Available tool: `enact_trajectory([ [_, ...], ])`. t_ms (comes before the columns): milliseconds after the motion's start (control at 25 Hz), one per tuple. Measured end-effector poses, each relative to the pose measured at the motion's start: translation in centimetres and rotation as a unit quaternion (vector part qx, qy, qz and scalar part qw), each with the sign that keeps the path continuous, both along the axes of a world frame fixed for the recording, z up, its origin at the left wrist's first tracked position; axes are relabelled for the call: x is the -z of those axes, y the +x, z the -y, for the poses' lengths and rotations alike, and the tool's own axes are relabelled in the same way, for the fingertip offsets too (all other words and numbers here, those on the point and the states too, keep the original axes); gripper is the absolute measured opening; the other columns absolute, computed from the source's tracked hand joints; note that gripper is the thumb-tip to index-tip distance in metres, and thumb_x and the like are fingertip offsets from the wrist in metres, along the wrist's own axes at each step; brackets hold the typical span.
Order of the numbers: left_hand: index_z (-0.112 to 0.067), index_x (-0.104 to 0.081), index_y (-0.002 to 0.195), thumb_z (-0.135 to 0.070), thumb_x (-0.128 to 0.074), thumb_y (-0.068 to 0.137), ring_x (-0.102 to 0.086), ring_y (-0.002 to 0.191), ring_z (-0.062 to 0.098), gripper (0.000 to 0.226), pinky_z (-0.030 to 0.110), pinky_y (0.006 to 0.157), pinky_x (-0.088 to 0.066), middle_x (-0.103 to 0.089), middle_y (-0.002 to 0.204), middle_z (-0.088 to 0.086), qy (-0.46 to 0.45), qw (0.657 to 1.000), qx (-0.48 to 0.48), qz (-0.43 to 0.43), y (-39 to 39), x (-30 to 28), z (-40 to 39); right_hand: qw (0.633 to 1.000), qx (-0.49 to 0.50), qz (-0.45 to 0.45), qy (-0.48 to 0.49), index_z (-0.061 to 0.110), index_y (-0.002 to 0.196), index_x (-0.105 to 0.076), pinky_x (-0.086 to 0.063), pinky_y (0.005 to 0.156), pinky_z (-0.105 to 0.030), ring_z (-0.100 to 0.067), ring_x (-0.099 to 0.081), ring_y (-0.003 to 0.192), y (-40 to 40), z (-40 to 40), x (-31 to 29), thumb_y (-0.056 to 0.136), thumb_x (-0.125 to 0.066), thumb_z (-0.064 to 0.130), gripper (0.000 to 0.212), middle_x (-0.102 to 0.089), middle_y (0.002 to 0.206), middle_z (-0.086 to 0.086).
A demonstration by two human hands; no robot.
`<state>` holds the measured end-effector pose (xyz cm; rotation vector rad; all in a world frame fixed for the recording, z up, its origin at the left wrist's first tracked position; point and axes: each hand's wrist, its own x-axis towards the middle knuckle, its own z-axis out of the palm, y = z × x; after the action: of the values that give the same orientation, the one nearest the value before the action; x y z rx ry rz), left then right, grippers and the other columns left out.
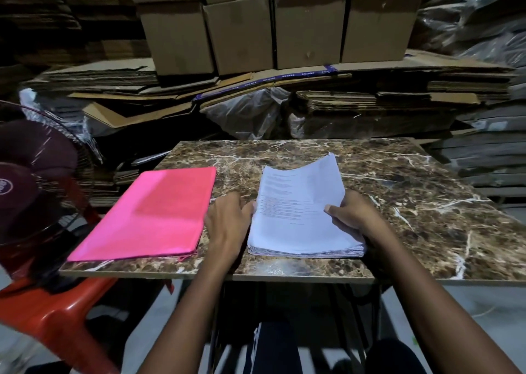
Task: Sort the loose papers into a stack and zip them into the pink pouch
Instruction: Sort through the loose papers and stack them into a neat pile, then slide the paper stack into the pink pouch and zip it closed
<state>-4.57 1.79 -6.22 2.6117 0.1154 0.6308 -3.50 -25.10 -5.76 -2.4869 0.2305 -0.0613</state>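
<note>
A stack of white printed papers [296, 214] lies on the marbled brown tabletop [412, 202], near its front edge. My right hand [353, 217] grips the right side of the stack, thumb on the top sheet, and the far right corner of the sheets curls upward. My left hand [227, 222] rests at the stack's left edge, its fingers touching the side of the papers. The flat pink pouch [153, 214] lies to the left of my left hand, its zipper edge along the near side with the pull at the front right corner.
A dark fan [31, 180] stands on a red plastic stool [51, 314] left of the table. Stacks of flattened cardboard [256, 86], cardboard boxes [273, 23] and plastic-wrapped bundles [478, 23] fill the space behind and to the right.
</note>
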Motion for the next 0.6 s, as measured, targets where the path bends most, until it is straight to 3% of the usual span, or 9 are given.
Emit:
enact_trajectory([
  [120,-0.015,-0.067,0.105,-0.047,-0.071,0.089,-0.056,0.087,0.021,0.036,0.036,0.075,-0.043,-0.066,0.098,0.004,0.106,0.992,-0.062,0.040,0.1,0.0,-2.1,0.999,0.030,-0.005,-0.036,0.005,0.080,-0.063,-0.039,0.054,-0.029,-0.023,-0.063,0.066,0.4,0.4,0.1,0.093,-0.068,0.034,0.033,-0.068,0.076,-0.010],
  [240,-0.012,-0.063,0.109,-0.056,-0.070,0.086,-0.055,0.105,0.029,0.050,0.041,0.090,-0.044,-0.061,0.111,0.010,0.140,0.975,-0.148,-0.087,1.1,-0.5,-4.9,0.997,0.059,0.010,-0.046,0.007,0.085,-0.064,-0.043,0.056,-0.031,-0.026,-0.064,0.073,0.6,1.3,-0.1,0.089,-0.073,0.039,0.033,-0.068,0.085,-0.010],
  [320,-0.011,-0.060,0.091,-0.059,-0.069,0.086,-0.058,0.100,0.032,0.049,0.040,0.087,-0.051,-0.064,0.103,0.012,0.101,0.973,-0.150,-0.145,1.7,-0.3,-6.2,0.995,0.061,0.012,-0.075,0.010,0.085,-0.063,-0.048,0.061,-0.033,-0.028,-0.065,0.077,0.5,1.7,-0.2,0.088,-0.073,0.043,0.034,-0.068,0.087,-0.009],
  [400,-0.012,-0.058,0.082,-0.052,-0.071,0.088,-0.063,0.088,0.031,0.043,0.037,0.077,-0.055,-0.066,0.089,0.010,0.086,0.980,-0.121,-0.133,2.0,-0.1,-6.2,0.994,0.056,0.001,-0.096,0.012,0.088,-0.063,-0.053,0.068,-0.036,-0.029,-0.066,0.080,0.4,1.8,0.2,0.088,-0.071,0.047,0.035,-0.068,0.089,-0.008],
  [480,-0.012,-0.062,0.087,-0.041,-0.070,0.092,-0.063,0.081,0.030,0.031,0.033,0.067,-0.051,-0.065,0.084,0.008,0.090,0.984,-0.107,-0.106,1.9,-0.5,-5.5,0.992,0.056,0.004,-0.111,0.013,0.092,-0.064,-0.056,0.073,-0.039,-0.030,-0.066,0.084,0.2,1.7,0.2,0.087,-0.070,0.049,0.037,-0.068,0.092,-0.009],
  [600,-0.010,-0.063,0.093,-0.032,-0.066,0.094,-0.065,0.089,0.033,0.022,0.036,0.069,-0.048,-0.066,0.091,0.011,0.101,0.988,-0.067,-0.098,1.2,-1.1,-3.9,0.993,0.065,0.018,-0.100,0.011,0.085,-0.060,-0.047,0.061,-0.034,-0.029,-0.064,0.079,-0.5,2.9,-0.6,0.088,-0.073,0.043,0.034,-0.066,0.087,-0.008],
])
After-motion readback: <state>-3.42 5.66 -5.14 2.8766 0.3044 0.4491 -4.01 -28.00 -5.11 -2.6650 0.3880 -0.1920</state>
